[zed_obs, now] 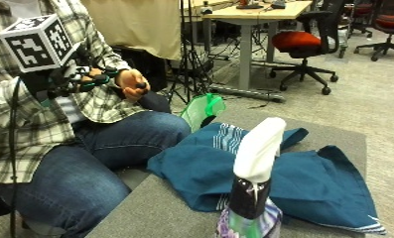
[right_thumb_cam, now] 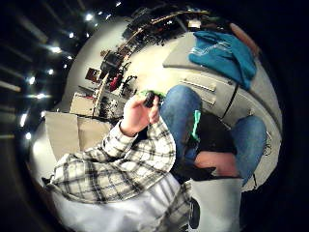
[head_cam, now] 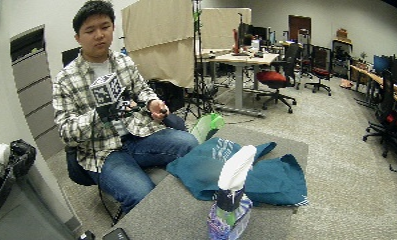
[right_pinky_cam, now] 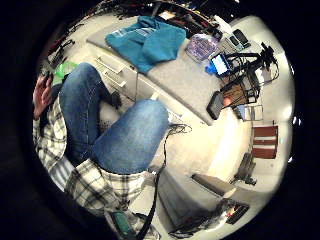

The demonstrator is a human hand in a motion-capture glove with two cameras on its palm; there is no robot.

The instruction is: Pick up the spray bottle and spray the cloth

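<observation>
Outside view: gloved right hand [zed_obs: 58, 79] at chest, finger state unclear; spray bottle [zed_obs: 252, 198] untouched at near desk [zed_obs: 157, 213] edge, a careless reach could topple it off, away from the cloth [zed_obs: 302, 178]

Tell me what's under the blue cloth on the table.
The blue cloth lies crumpled straight on the grey table, behind the spray bottle. Only tabletop shows round its edges. Whether anything lies beneath its folds cannot be seen.

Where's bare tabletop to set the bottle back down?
Bare grey table shows on the person's side, between the spray bottle and the near corner. More lies past the cloth, toward the far edge. The middle is crowded: the teal cloth spreads nearly across it, right behind the bottle.
</observation>
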